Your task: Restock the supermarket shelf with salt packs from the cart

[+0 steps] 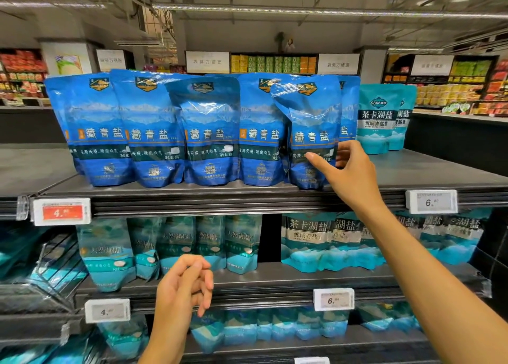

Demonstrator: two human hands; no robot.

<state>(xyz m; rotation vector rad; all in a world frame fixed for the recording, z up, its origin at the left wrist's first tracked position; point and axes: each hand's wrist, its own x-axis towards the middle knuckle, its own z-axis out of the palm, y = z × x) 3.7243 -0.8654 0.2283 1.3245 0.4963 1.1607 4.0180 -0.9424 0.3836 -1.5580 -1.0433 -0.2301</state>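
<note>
Five blue salt packs (211, 133) stand upright on the top shelf (412, 177), long axes vertical, printed fronts facing outward. Right hand (349, 168) grips the rightmost salt pack (310, 133), which tilts slightly. Left hand (184, 284) hangs loosely curled, holding nothing, before the lower shelf (275, 278) of teal packs (170, 242).

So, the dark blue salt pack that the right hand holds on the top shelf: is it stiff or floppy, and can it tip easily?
The dark blue salt pack is probably floppy: its top corner is folded and creased. The glossy film may be slippery under the right hand. It leans a little on the top shelf, so it could tip if released.
</note>
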